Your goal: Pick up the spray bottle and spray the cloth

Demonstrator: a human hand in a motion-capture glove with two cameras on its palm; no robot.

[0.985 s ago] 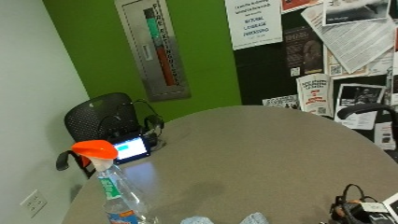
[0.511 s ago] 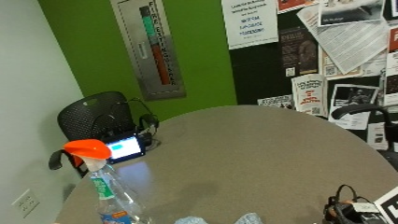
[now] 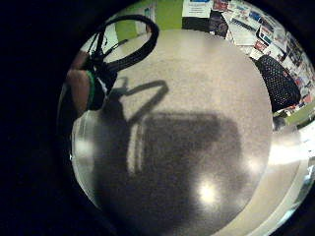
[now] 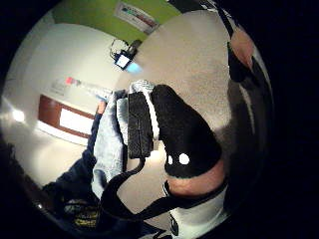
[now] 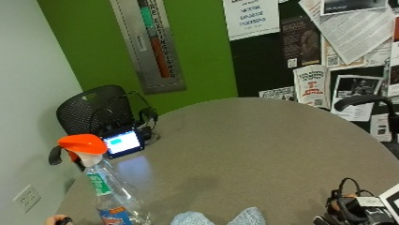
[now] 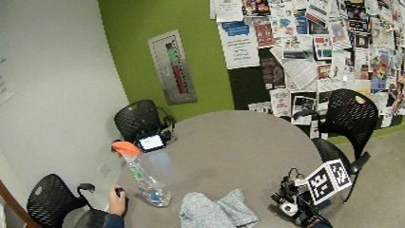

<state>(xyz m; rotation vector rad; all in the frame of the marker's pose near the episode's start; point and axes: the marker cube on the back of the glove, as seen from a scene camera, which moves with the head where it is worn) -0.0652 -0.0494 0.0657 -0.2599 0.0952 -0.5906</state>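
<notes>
A clear spray bottle (image 5: 111, 194) with an orange head (image 5: 83, 143) stands upright near the table's front left edge, also in the wide view (image 6: 144, 183). A crumpled blue-grey cloth (image 6: 214, 210) lies on the table just right of it, and only its top edge (image 5: 218, 218) shows in the outside view. My gloved right hand (image 6: 292, 202) hovers over the table's right front, well apart from cloth and bottle, holding nothing. Its thumb (image 4: 182, 134) is stretched out, with the cloth (image 4: 108, 144) beyond it. The bare left hand (image 6: 116, 204) rests at the table edge beside the bottle.
The round grey table (image 6: 240, 142) carries a lit small screen (image 5: 122, 142) with headphones at its far left. Black mesh chairs stand behind it (image 6: 140, 118), at the right (image 6: 345, 114) and front left (image 6: 51, 197). A poster wall rises behind.
The outside picture has shifted a little, so its camera moved. Bottle, cloth and right hand keep their places.
</notes>
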